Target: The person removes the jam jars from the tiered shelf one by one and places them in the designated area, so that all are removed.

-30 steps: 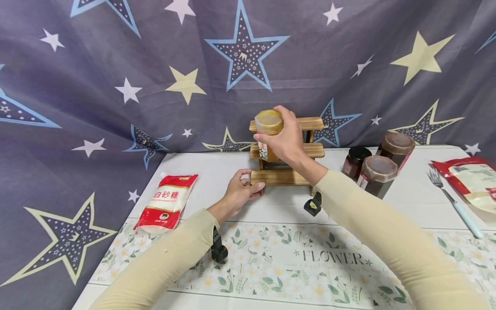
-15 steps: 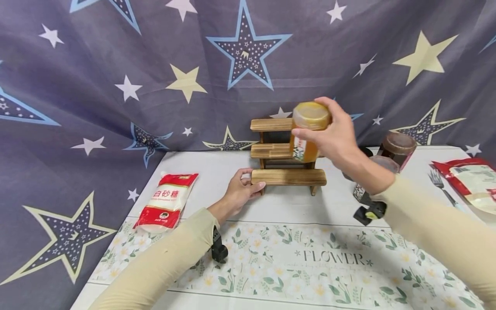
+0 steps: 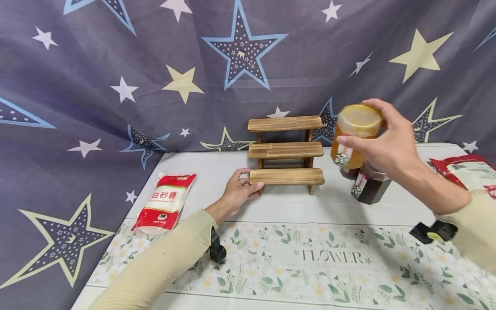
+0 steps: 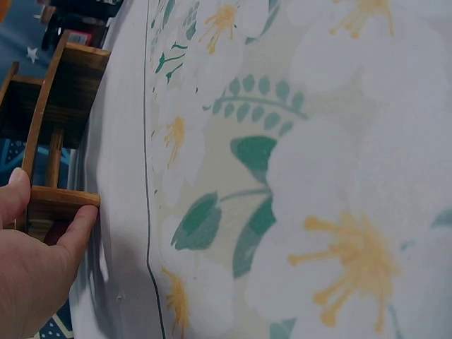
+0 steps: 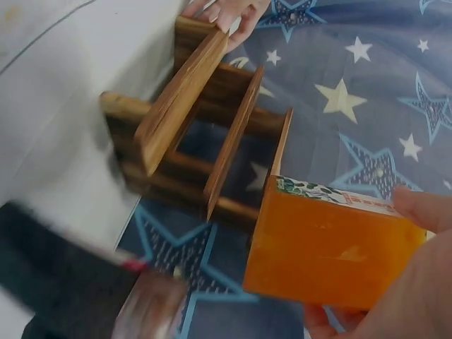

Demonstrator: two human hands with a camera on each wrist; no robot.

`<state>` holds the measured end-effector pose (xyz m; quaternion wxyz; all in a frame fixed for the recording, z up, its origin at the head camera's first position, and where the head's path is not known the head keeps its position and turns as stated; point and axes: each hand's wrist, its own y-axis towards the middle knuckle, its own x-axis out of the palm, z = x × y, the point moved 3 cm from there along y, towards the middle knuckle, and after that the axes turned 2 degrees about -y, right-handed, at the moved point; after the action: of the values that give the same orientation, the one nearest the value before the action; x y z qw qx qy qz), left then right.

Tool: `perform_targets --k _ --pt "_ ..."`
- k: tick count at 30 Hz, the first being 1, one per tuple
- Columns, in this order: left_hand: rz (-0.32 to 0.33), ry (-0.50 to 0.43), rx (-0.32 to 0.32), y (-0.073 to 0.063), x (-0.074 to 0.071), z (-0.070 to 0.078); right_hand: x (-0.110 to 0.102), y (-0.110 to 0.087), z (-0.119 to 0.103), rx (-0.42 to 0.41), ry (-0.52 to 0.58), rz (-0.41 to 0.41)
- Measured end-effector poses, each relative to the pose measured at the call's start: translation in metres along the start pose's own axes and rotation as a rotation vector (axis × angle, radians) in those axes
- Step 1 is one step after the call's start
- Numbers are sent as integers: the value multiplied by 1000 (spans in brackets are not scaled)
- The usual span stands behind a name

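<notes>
A three-tier wooden display rack (image 3: pixel 286 150) stands against the back cloth. My left hand (image 3: pixel 237 191) pinches the left end of its lowest step; in the left wrist view, thumb and finger straddle the end of that board (image 4: pixel 67 198). Raised right of the rack, my right hand (image 3: pixel 395 148) grips a honey jar (image 3: pixel 356 125) with a yellow lid and a printed label. Its amber body (image 5: pixel 332 247) fills the lower part of the right wrist view, slightly tilted. Beneath it, a dark-filled jar (image 3: pixel 370 187) stands on the table, partly covering a smaller jar (image 3: pixel 349 173).
A red and white bag of white sugar (image 3: pixel 166 202) lies left of the rack. At far right lies a red packet (image 3: pixel 470 172), partly behind the right forearm. A flower-printed white cloth (image 3: pixel 271 267) covers the table; a star-patterned curtain (image 3: pixel 147 56) hangs behind.
My right hand has carried the honey jar rightward, from in front of the rack's upper steps to over the dark jars. The left hand has kept its hold on the rack.
</notes>
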<state>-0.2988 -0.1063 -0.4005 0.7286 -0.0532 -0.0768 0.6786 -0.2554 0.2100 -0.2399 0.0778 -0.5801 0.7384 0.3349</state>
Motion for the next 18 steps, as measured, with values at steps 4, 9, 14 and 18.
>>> perform_targets --k 4,9,14,18 --pt "5 1 -5 0 0 0 -23 -9 17 29 -12 21" --pt "0 -6 -2 1 1 -1 -50 -19 38 93 -120 91" --pt "5 -2 -3 1 1 -1 -70 -20 57 150 -179 140" --pt "4 -2 5 0 0 0 -78 -16 69 163 -144 178"
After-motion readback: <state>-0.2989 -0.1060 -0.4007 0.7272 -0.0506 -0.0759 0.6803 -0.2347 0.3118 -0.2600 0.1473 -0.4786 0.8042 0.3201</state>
